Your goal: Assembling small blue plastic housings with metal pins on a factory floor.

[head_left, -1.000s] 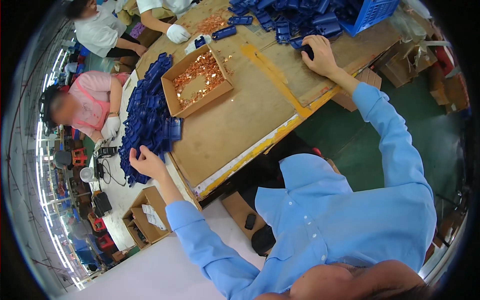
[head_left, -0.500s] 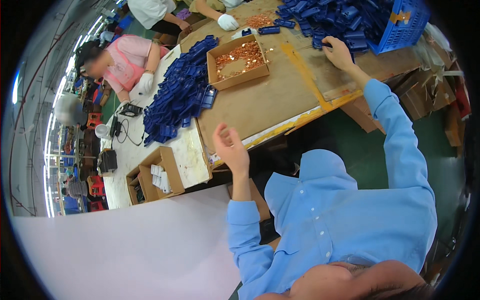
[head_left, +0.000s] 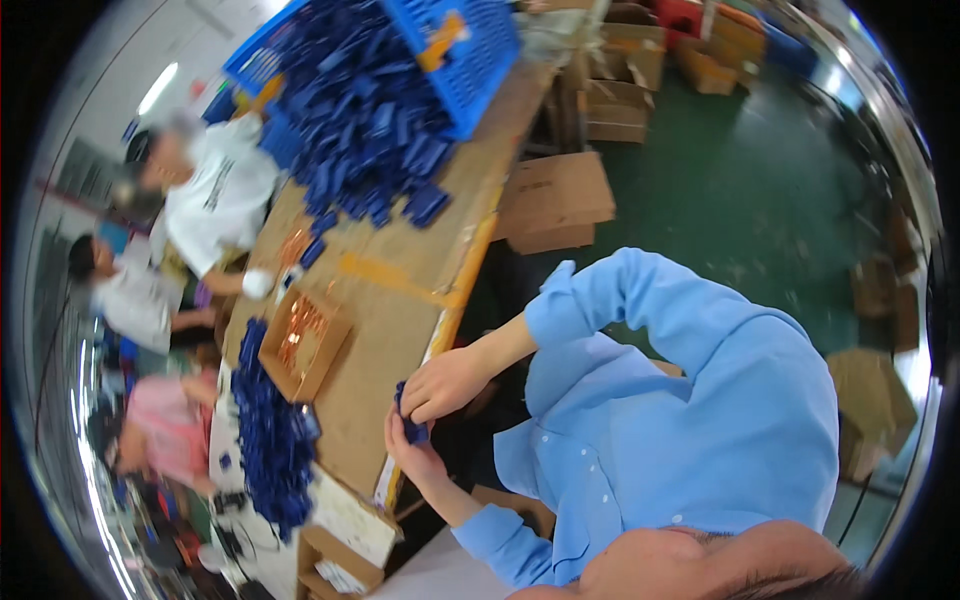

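Observation:
Close to the table's front edge, my two hands meet around a small dark blue plastic part [head_left: 415, 432]. From below, my left hand [head_left: 420, 460] grips it with bent fingers. My right hand [head_left: 445, 384] closes over its upper end, and its fingers cover much of the part. Beyond them, a shallow cardboard box [head_left: 335, 345] holds many small copper-coloured metal pieces [head_left: 298, 335]. A large heap of similar blue parts [head_left: 350, 120] lies on the far side of the table, and a long second pile [head_left: 270, 440] runs beside the box.
A blue plastic crate [head_left: 480, 60] stands tilted at the heap. Yellow tape [head_left: 400, 278] crosses the brown tabletop [head_left: 375, 390]. Co-workers [head_left: 215, 195] sit along the opposite side, one with a white glove. An open carton [head_left: 315, 545] sits at lower left; more cartons [head_left: 560, 195] stand on the floor.
My right hand has come away from the blue heap and joined my left hand, with a blue part now between them. The head view has turned, so the table appears rotated.

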Tool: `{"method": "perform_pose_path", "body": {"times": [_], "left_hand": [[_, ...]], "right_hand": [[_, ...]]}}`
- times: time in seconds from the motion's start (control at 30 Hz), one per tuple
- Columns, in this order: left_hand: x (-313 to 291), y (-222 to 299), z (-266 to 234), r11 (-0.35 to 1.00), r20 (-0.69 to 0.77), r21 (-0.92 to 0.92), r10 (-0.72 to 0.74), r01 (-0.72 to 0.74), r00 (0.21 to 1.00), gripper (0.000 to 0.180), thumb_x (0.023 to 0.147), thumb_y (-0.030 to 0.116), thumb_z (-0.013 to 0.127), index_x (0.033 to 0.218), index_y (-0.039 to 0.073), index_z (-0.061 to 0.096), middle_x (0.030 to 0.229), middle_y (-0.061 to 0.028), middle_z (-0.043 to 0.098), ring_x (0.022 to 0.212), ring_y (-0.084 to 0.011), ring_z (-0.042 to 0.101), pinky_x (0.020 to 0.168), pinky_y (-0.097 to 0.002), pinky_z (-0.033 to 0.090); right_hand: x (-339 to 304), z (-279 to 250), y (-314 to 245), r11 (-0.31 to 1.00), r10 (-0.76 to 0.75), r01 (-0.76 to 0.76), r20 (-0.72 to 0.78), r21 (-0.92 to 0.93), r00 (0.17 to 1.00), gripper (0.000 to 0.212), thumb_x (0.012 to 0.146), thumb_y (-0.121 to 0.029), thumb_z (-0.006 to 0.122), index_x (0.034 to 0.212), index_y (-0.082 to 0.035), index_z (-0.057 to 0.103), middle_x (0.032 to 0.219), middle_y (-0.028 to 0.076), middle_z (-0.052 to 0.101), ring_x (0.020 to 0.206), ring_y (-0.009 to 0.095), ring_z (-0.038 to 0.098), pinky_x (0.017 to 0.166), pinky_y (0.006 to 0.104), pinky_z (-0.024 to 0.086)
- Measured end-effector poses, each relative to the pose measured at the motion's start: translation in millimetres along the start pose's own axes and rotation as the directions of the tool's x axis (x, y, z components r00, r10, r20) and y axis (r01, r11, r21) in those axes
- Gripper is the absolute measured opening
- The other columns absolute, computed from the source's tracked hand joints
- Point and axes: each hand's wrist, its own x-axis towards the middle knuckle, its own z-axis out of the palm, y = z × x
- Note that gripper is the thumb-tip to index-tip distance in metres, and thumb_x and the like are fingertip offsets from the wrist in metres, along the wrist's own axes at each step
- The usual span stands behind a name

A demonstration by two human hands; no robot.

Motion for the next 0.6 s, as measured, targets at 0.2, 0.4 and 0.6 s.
{"method": "perform_pose_path", "body": {"times": [0.2,0.4,0.6], "left_hand": [[10.9,-2.1,32.7,0.992,0.167,0.098,0.064,-0.081,0.984,0.030,0.100,0.016,0.051,0.125,0.000,0.055,0.112,-0.0084,0.061,0.095,-0.0137,0.061,0.075,-0.0278,0.053],[20.9,-0.6,30.6,0.998,0.193,-0.037,0.056,-0.049,0.980,0.031,0.099,0.016,0.054,0.127,0.002,0.053,0.116,-0.0074,0.059,0.106,-0.0154,0.057,0.086,-0.0339,0.048],[20.4,-3.7,1.0,0.964,-0.190,-0.265,-0.070,0.017,0.979,0.021,0.095,0.015,0.058,0.114,0.009,0.054,0.090,-0.0057,0.060,0.077,-0.0161,0.061,0.063,-0.0312,0.052]], "right_hand": [[-30.4,-30.6,2.8,0.988,0.040,-0.072,-0.226,-0.138,0.973,0.019,0.079,-0.012,0.070,0.094,-0.006,0.059,0.098,0.008,0.063,0.103,0.029,0.058,0.094,0.0424,0.046],[-23.5,-32.1,21.1,0.994,0.019,-0.043,-0.224,-0.103,0.974,0.020,0.081,-0.017,0.069,0.097,-0.010,0.061,0.106,0.006,0.064,0.111,0.029,0.056,0.094,0.0428,0.045],[-2.9,-39.4,72.7,0.995,0.086,-0.097,-0.252,-0.032,0.964,0.025,0.078,-0.014,0.069,0.101,-0.007,0.061,0.110,0.009,0.060,0.107,0.031,0.057,0.090,0.0405,0.048]]}}
